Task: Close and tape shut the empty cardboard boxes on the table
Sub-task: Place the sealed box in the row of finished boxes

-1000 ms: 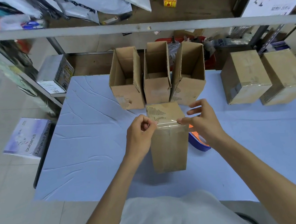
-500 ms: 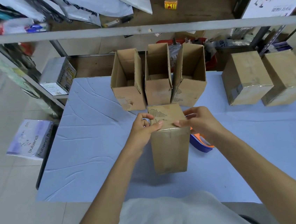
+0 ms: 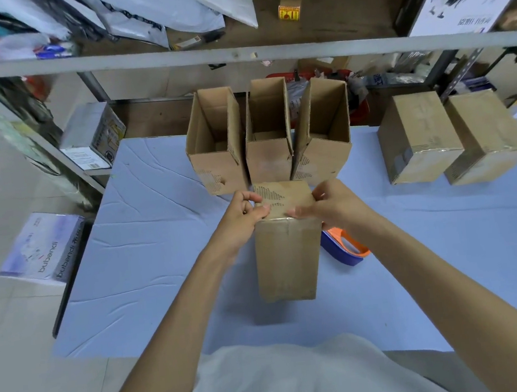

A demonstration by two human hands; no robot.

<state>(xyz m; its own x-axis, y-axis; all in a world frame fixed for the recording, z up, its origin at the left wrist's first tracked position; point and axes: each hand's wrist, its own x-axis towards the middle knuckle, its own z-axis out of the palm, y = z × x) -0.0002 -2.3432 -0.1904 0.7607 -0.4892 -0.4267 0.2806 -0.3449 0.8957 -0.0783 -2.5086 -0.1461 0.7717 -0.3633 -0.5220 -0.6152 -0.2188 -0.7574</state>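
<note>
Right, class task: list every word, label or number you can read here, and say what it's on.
"bubendi": on the white box on the floor.
White sign, top right: blurred, unreadable.
Yellow label on the shelf: too small.
Print on the held box: unreadable.

A closed box (image 3: 286, 256) stands upright mid-worktop (image 3: 148, 255). The left hand (image 3: 242, 218) grips its top at 9 o'clock and the right hand (image 3: 331, 207) grips it at 3 o'clock. A blue-and-orange tape dispenser (image 3: 347, 250) lies just beside the box at 3 o'clock. Three open boxes (image 3: 269, 162) stand at 12 o'clock and two sealed boxes (image 3: 417, 144) at 2 o'clock.
</note>
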